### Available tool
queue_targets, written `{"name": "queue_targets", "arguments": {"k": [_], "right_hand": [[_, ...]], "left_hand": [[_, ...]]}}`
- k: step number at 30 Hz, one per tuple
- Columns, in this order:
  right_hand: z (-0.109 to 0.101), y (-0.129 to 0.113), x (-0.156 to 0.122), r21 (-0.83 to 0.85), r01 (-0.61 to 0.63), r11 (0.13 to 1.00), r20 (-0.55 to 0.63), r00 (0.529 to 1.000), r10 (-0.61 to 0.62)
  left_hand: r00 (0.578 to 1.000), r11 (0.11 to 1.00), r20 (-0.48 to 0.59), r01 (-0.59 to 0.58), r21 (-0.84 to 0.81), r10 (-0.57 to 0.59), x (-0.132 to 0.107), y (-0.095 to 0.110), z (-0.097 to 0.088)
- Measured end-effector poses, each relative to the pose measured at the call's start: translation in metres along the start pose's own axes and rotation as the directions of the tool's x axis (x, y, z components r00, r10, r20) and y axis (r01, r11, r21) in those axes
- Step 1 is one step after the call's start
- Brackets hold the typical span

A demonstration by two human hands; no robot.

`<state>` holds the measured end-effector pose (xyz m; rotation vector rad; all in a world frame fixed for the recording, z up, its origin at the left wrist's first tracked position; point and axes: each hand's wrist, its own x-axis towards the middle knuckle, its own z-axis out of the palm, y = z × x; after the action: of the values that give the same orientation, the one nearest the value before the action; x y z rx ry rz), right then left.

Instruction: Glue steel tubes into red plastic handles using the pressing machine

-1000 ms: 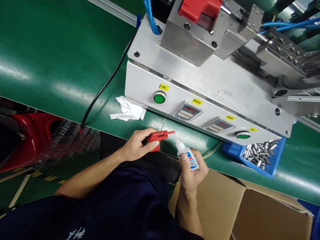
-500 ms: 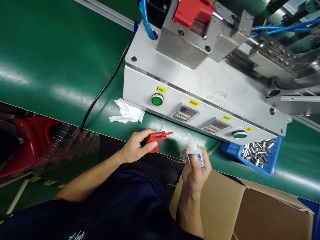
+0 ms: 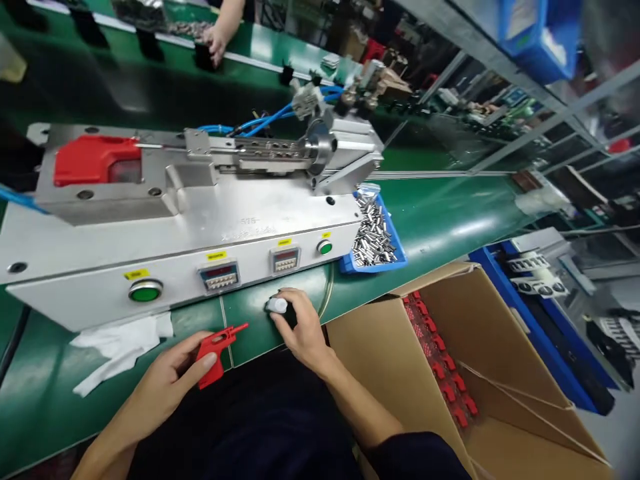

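Observation:
My left hand (image 3: 173, 373) is closed round the grip of a red pistol-shaped plastic piece (image 3: 213, 353); its thin barrel points right, over the bench edge. My right hand (image 3: 307, 337) pinches a small white glue bottle (image 3: 277, 305) between thumb and fingers, low at the green bench top in front of the machine. I see the bottle mostly from above, and its label is hidden. Whether its base rests on the bench I cannot tell. Another red pistol-shaped piece (image 3: 83, 160) sits in the metal block of the machine (image 3: 200, 230).
A white cloth (image 3: 123, 343) lies at the machine's front left. Beyond its right end stands a blue bin (image 3: 397, 247) of small metal cylinders. An open cardboard box (image 3: 380, 360) holding several red pieces is at my right. Across the bench a co-worker's hand (image 3: 216, 43) shows.
My view has swung right, bringing the cardboard box and far bench into sight. My right hand has lowered the glue bottle toward the bench. The left still holds the red piece.

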<state>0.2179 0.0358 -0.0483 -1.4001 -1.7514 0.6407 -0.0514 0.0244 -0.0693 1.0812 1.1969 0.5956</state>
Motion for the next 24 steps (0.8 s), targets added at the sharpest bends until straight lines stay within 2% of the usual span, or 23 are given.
{"name": "queue_targets", "arguments": {"k": [2, 4, 6, 8, 10, 11, 12, 14, 17, 20, 22, 24], "right_hand": [[-0.009, 0.0, -0.003, -0.042, 0.05, 0.998, 0.04, 0.998, -0.048], [-0.033, 0.0, -0.002, -0.061, 0.104, 0.993, 0.079, 0.992, -0.099], [-0.073, 0.004, 0.009, -0.117, 0.133, 0.984, 0.056, 0.99, -0.127], [-0.121, 0.015, 0.031, -0.288, 0.087, 0.954, -0.019, 0.995, -0.097], [-0.165, 0.032, 0.063, -0.54, -0.052, 0.84, -0.027, 0.999, 0.045], [-0.181, 0.042, 0.08, -0.655, -0.127, 0.745, 0.027, 0.981, 0.191], [-0.193, 0.052, 0.097, -0.736, -0.159, 0.658, 0.098, 0.937, 0.337], [-0.204, 0.067, 0.125, -0.779, -0.172, 0.603, 0.165, 0.872, 0.461], [-0.205, 0.075, 0.146, -0.743, -0.166, 0.648, 0.235, 0.842, 0.485], [-0.212, 0.06, 0.144, -0.678, -0.15, 0.72, 0.286, 0.848, 0.446], [-0.22, 0.039, 0.136, -0.498, -0.179, 0.848, 0.277, 0.894, 0.351], [-0.223, 0.011, 0.131, -0.165, -0.19, 0.968, 0.224, 0.948, 0.224]], "left_hand": [[1.0, 0.999, 0.001, 0.011, -0.031, -0.011, 0.0, -0.006, -0.003], [0.999, 0.996, -0.029, 0.018, -0.086, -0.02, -0.002, -0.012, -0.005], [0.996, 0.99, -0.087, 0.016, -0.142, -0.028, -0.004, -0.015, -0.006], [0.992, 0.984, -0.12, 0.007, -0.179, -0.029, -0.005, -0.016, -0.007], [0.993, 0.98, -0.12, -0.004, -0.197, -0.02, -0.005, -0.015, -0.007], [0.993, 0.978, -0.121, -0.011, -0.207, -0.015, -0.004, -0.014, -0.006], [0.991, 0.976, -0.135, -0.021, -0.218, -0.008, -0.004, -0.013, -0.004], [0.982, 0.969, -0.188, -0.052, -0.243, 0.006, -0.003, -0.012, 0.0], [0.982, 0.964, -0.187, -0.072, -0.255, 0.024, -0.001, -0.013, 0.003], [0.988, 0.961, -0.144, -0.09, -0.263, 0.053, 0.004, -0.018, -0.001], [0.989, 0.954, -0.122, -0.11, -0.28, 0.078, 0.008, -0.022, -0.003], [0.99, 0.944, -0.099, -0.125, -0.304, 0.099, 0.011, -0.024, -0.001]]}}
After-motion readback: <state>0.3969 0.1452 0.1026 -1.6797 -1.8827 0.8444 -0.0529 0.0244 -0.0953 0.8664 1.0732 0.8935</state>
